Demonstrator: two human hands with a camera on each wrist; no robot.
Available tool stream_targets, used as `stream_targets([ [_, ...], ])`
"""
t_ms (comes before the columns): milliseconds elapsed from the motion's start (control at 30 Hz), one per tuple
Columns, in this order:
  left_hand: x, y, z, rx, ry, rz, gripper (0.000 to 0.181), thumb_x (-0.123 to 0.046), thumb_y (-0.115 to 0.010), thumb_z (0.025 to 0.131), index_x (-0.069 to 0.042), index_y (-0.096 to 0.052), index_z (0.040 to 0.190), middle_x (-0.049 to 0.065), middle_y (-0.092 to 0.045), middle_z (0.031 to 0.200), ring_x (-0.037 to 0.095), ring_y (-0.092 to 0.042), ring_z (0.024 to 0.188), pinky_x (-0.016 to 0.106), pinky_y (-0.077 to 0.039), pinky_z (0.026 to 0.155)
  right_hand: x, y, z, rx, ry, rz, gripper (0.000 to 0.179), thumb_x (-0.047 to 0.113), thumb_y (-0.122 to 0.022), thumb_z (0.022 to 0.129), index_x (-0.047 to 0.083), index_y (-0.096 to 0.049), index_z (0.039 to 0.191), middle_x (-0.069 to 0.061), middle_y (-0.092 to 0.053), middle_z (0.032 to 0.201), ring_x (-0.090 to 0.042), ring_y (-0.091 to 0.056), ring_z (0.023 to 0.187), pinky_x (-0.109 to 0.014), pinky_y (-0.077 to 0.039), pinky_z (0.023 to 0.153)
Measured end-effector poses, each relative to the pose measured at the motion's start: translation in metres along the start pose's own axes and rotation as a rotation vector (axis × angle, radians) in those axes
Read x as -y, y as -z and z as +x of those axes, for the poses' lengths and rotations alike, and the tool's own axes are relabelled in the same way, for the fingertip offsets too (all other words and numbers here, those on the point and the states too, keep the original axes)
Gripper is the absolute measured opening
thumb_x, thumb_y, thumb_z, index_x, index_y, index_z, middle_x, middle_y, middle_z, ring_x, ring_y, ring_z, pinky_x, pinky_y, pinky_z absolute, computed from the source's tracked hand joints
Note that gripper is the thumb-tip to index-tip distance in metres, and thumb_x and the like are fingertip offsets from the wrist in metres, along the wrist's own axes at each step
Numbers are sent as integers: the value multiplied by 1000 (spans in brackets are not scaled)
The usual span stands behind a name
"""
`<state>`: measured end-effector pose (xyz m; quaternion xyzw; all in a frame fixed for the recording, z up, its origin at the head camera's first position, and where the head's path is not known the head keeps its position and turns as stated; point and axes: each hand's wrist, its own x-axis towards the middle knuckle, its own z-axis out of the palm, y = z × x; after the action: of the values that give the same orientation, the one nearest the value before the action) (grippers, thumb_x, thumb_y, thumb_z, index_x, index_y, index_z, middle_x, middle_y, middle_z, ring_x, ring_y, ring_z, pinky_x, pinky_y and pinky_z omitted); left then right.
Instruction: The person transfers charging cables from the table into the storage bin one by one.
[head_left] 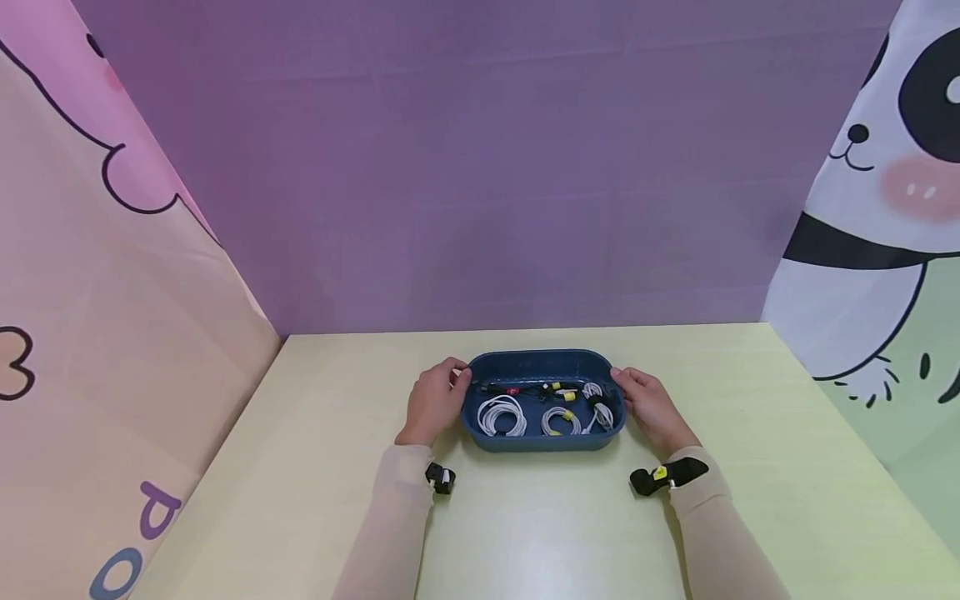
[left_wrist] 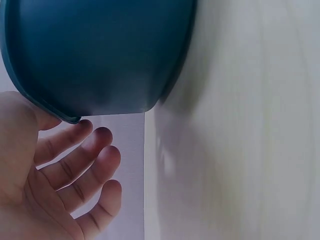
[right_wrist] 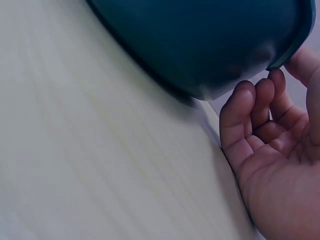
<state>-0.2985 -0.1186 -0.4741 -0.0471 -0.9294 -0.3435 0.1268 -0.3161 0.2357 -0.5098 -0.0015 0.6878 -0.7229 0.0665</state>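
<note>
A dark blue oval-ended plastic bin (head_left: 543, 444) sits on the table, held at both short ends. My left hand (head_left: 438, 400) pinches the rim at its left end. In the left wrist view, that thumb lies over the lip of the bin (left_wrist: 100, 60), and the other fingers spread loosely below it. At the opposite end, my right hand (head_left: 651, 408) pinches the rim between thumb and fingertips, with the rest of its fingers curled under the lip. Inside lie a large white cable coil (head_left: 486, 414), a smaller white coil (head_left: 551, 417), a strapped white cable bundle (head_left: 597, 408) and dark cables (head_left: 534, 390) with red and yellow plugs.
The pale table (head_left: 337, 467) stretches out around the bin. A purple cloth backdrop (head_left: 487, 167) stands behind its far edge. Printed cloth panels rise on both sides, one with a panda (head_left: 862, 200). Small black cameras (head_left: 441, 478) are strapped at both wrists.
</note>
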Motion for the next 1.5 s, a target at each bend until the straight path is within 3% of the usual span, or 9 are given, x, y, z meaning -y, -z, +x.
stream_targets([
  [967, 3, 13, -12, 45, 13, 5, 25, -31, -58, 104, -14, -71, 117, 4, -69, 85, 17, -58, 69, 31, -43, 60, -2, 0, 1, 14, 16, 27, 30, 35, -59, 105, 15, -58, 83, 10, -55, 81, -3, -54, 75, -16, -48, 67],
  [1500, 11, 30, -16, -2, -12, 91, 30, -32, -59, 103, -11, -70, 122, 9, -74, 98, 23, -67, 82, 38, -52, 66, 1, 1, -2, 9, 5, 21, 27, 34, -57, 105, 13, -58, 88, 9, -55, 83, -4, -54, 76, -16, -49, 68],
])
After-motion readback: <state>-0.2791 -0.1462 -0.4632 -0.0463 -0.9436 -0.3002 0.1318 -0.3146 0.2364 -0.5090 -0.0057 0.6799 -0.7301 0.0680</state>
